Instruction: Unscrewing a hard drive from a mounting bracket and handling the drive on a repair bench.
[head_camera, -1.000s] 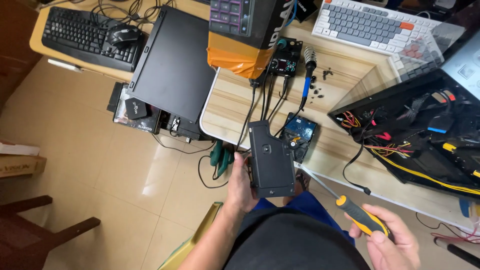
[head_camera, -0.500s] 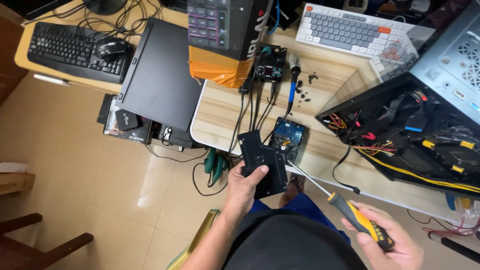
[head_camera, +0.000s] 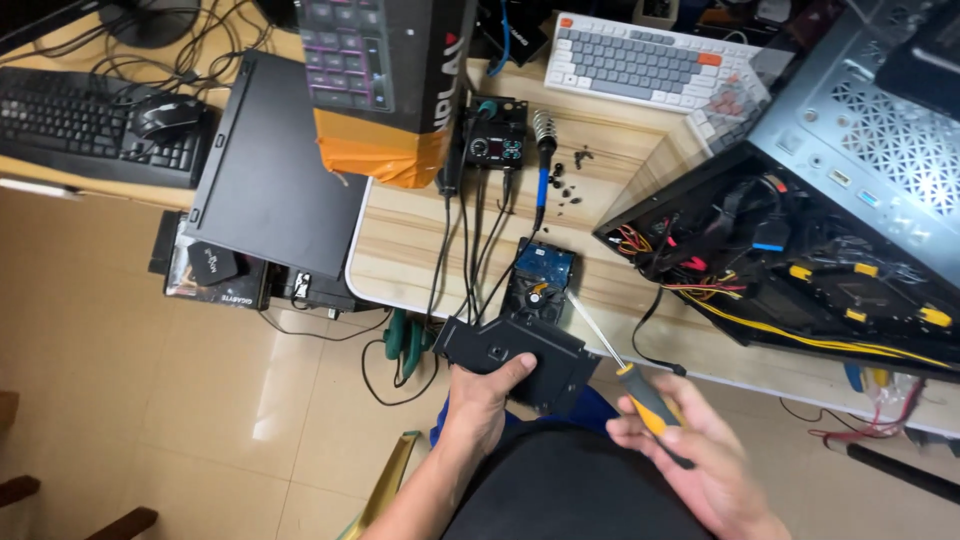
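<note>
Hands at the table edge: your left hand (head_camera: 487, 395) grips a flat black drive bracket (head_camera: 520, 355), fingers closed over its near edge, holding it just below the wooden table (head_camera: 420, 250). Your right hand (head_camera: 690, 460) wraps around a yellow-and-black screwdriver (head_camera: 640, 395), its shaft angled up toward a blue hard drive (head_camera: 540, 275) lying on the table beside an open computer case (head_camera: 800, 250).

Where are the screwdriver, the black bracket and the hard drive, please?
screwdriver (head_camera: 648, 398): head view, on its yellow-and-black handle.
black bracket (head_camera: 530, 350): head view, on its flat top face.
hard drive (head_camera: 541, 272): head view, on its blue board.
</note>
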